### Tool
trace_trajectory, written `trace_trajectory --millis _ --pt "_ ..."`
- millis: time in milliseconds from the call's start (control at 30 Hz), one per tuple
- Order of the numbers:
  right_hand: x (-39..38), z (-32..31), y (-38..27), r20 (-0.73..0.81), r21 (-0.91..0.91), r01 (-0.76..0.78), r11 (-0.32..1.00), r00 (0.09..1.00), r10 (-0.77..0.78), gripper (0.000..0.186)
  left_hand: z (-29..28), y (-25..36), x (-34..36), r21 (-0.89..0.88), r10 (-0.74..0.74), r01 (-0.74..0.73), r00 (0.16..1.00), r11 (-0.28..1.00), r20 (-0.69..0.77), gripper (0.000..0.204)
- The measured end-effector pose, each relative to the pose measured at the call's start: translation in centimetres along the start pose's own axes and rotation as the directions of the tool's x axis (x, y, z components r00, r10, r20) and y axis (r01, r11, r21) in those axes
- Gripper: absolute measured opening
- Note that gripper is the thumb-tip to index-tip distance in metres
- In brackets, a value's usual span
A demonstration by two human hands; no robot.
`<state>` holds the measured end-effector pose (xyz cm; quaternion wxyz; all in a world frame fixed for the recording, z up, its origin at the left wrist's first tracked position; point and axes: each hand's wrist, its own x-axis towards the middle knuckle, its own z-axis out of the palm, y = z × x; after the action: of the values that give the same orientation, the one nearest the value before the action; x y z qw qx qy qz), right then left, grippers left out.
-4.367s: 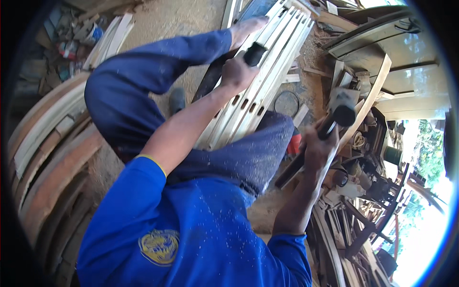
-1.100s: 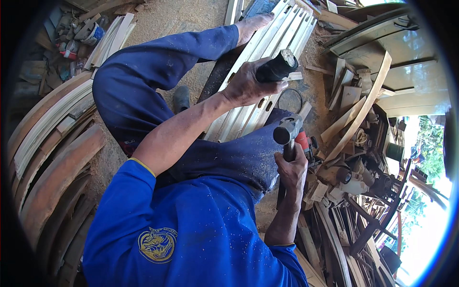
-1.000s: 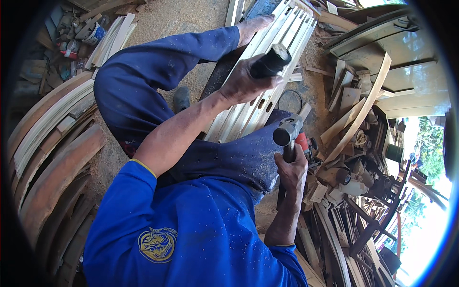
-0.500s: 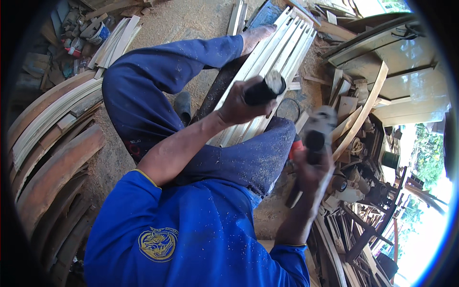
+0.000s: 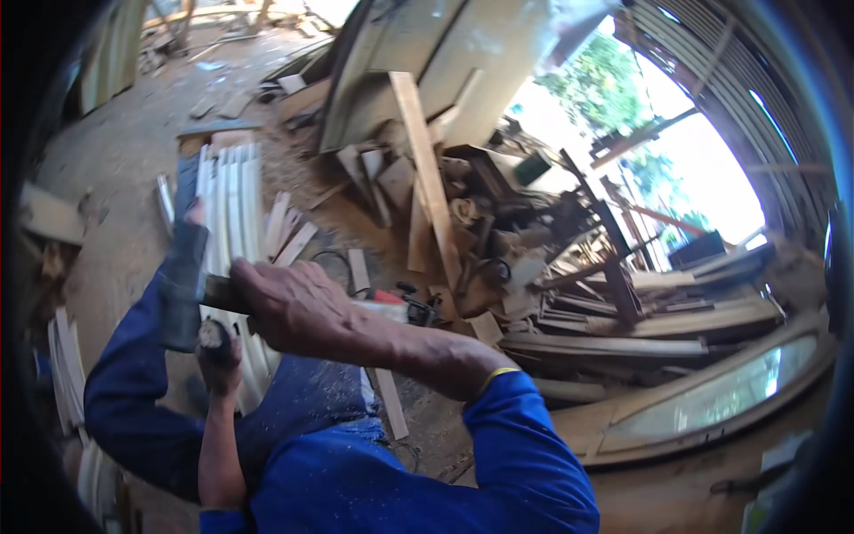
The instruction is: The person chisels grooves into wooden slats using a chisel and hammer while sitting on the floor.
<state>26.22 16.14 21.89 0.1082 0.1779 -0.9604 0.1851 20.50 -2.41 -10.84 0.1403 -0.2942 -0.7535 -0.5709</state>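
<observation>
My right hand point(image 5: 294, 307) is closed round the wooden handle of a mallet point(image 5: 182, 289) with a thick dark head, raised across in front of me. Just below it, my left hand point(image 5: 221, 367) grips an upright chisel point(image 5: 212, 335). Only the dark handle and pale, battered top of the chisel show; its blade is hidden. Beneath both hands, several long pale wooden strips point(image 5: 233, 196) lie side by side between my legs, partly covered by the mallet and hands.
Offcuts point(image 5: 289, 236) and a red power tool point(image 5: 387, 296) lie right of the strips. A tall plank point(image 5: 427, 169) leans by a scrap heap. Large panels point(image 5: 382, 53) stand behind. At the right are stacked boards point(image 5: 605, 343) and a wooden frame with glass point(image 5: 712, 400).
My view has swung to the right. The mallet has come up and across from my right side to above the chisel. Both hands keep their grip.
</observation>
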Motion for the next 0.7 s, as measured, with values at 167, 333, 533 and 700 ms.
trace_trajectory --millis 167,333,533,700 --pt "-2.7 -1.3 -1.1 -0.292 0.206 -0.121 0.971 0.939 0.179 0.027 2.0 -2.8 -0.8 -0.214 -0.199 0.213 0.976 0.953 0.083 0.035" --pt "-6.1 6.3 2.5 0.133 -0.049 -0.258 0.965 0.956 0.262 0.019 2.3 3.3 1.0 -0.386 -0.257 0.207 0.963 0.899 -0.083 0.042" --pt "-5.9 4.8 2.4 -0.089 0.242 -0.283 0.928 0.946 0.312 0.024 -0.2 -5.7 5.0 -0.336 -0.498 0.563 0.826 0.755 0.264 0.030" --pt "-10.3 8.4 4.5 -0.102 0.366 -0.415 0.833 0.872 0.479 0.027 2.2 -8.8 3.7 -0.396 -0.551 0.565 0.819 0.724 0.163 0.025"
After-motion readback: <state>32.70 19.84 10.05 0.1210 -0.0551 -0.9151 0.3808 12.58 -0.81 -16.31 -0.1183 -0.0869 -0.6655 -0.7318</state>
